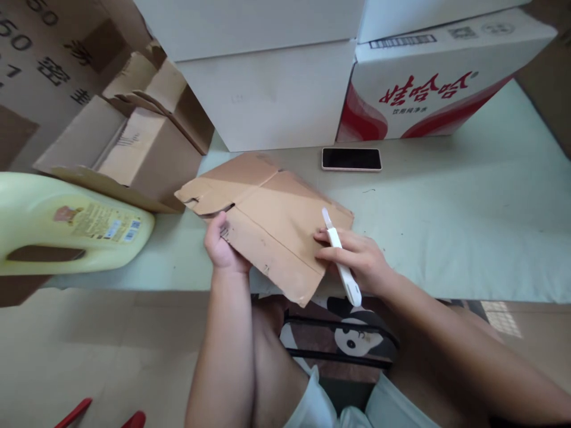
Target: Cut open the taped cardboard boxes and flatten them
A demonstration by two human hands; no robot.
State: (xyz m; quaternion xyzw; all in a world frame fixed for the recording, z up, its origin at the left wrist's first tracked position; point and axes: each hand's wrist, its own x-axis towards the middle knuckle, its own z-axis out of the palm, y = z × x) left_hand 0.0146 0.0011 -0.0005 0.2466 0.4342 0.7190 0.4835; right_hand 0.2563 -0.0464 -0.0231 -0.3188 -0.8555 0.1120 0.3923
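A flattened piece of brown cardboard (276,220) with fold lines lies at the table's front edge, its near corner sticking out over it. My left hand (225,246) grips its left side, thumb on top and the other fingers hidden underneath. My right hand (357,255) is closed around a white utility knife (341,264) at the cardboard's right side. The knife's short blade points away from me, and some fingertips of that hand touch the cardboard.
White cartons (272,95) stand along the back, one with red printing (428,95). A phone (351,159) lies before them. At left are open brown boxes (160,142) and a yellow jug (111,232). The table (446,238) has a pale green cover.
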